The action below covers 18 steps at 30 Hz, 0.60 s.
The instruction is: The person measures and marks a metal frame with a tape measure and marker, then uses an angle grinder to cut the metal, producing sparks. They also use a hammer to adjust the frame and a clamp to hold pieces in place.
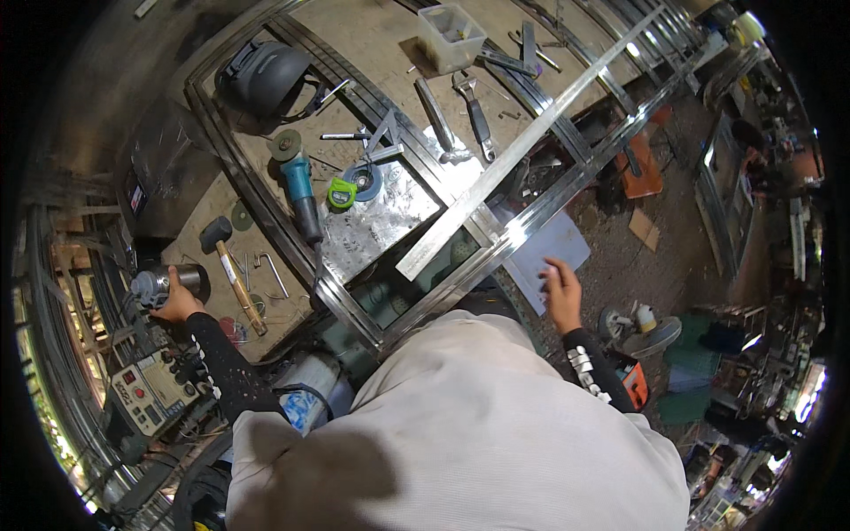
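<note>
My left hand (177,303) reaches out to the far left and grips a metal cylindrical tool body (161,285) lying at the workbench's left edge. A rubber mallet with a wooden handle (230,270) lies just right of it. My right hand (561,289) hangs with fingers loosely spread over a pale flat sheet (553,250) below the bench edge, holding nothing. A long shiny metal bar (522,150) lies diagonally across a metal frame (460,274) between my hands.
On the bench lie a blue angle grinder (301,190), a green tape measure (341,192), a grinding disc (365,181), a wrench (475,111), a clear plastic box (450,35) and a dark welding helmet (266,80). A welding machine panel (152,389) sits at lower left.
</note>
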### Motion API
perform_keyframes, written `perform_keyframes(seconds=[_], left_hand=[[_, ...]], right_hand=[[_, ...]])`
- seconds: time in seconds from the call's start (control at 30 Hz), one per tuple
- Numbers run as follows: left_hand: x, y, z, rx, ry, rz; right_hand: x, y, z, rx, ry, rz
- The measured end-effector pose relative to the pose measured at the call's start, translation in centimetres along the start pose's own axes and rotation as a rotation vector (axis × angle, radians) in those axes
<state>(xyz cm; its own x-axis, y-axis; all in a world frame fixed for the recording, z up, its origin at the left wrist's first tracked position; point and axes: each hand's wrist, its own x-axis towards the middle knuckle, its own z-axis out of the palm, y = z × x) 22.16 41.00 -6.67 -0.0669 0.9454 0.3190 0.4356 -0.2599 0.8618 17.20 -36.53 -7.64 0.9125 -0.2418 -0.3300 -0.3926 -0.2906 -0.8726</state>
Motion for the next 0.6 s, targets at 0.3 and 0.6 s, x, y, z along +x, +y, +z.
perform_keyframes(seconds=[0.3,0.6], left_hand=[[2.4,-5.4,2.2,0.068,-0.054,-0.207],[-1.1,-5.1,0.6,-0.013,-0.258,-0.358]], right_hand=[[-2.4,10.2,-8.6,-0.323,0.28,-0.022],[7.5,-1.5,-5.9,-0.338,0.105,-0.323]])
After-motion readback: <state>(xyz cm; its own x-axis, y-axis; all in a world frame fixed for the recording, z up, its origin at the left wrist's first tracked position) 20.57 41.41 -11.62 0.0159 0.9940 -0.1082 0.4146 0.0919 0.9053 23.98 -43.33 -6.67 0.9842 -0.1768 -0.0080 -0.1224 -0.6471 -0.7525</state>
